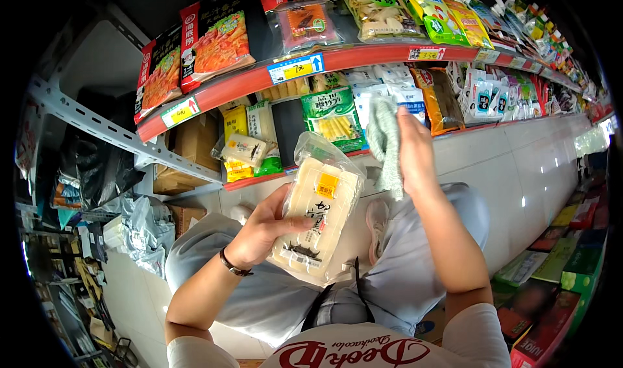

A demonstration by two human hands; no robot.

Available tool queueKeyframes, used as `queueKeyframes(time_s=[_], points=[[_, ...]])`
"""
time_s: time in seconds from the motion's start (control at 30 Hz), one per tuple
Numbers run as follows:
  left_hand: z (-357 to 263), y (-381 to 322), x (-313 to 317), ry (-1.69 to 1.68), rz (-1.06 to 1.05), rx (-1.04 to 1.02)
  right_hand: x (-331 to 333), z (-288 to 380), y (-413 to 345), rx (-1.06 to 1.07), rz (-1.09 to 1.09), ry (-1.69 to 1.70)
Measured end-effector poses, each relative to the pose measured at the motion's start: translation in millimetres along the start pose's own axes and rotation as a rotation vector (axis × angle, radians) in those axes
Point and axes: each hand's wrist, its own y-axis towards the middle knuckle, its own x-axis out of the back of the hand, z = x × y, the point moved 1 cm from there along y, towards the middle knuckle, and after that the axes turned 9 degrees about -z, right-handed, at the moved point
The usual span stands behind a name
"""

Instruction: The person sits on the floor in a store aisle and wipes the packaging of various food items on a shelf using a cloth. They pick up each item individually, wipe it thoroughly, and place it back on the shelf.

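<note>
My left hand [269, 229] grips a clear plastic package of pale, flat food blocks [319, 212], its thumb across the front. The package bears an orange label and dark writing, and its loose wrapper end points towards the shelf. To the right, my raised right hand [413, 149] holds a pale green cloth [383, 144] that hangs down beside the fingers. The cloth and the package are apart. Behind the cloth, on the lower shelf, lie white and blue packets [409, 98]. A green packet [331, 115] stands just beyond the package's open-looking wrapper end.
A red-edged upper shelf [233, 88] holds bagged foods above a lower shelf with a smaller similar package [245, 149] on noodle packets. A white perforated metal frame [97, 120] stands left, near grey plastic bags [143, 232]. Colourful boxes [550, 266] line the right side.
</note>
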Motion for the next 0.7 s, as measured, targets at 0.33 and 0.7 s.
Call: queueKeyframes(time_s=[0.33,0.7], points=[[7,-2,-7,0.033,0.003,0.039,-20,0,-47,0.050,0.711,-0.064],[21,6,-13,0.503,-0.024,-0.215,-23,-7,-60,-0.123,0.622,0.163]])
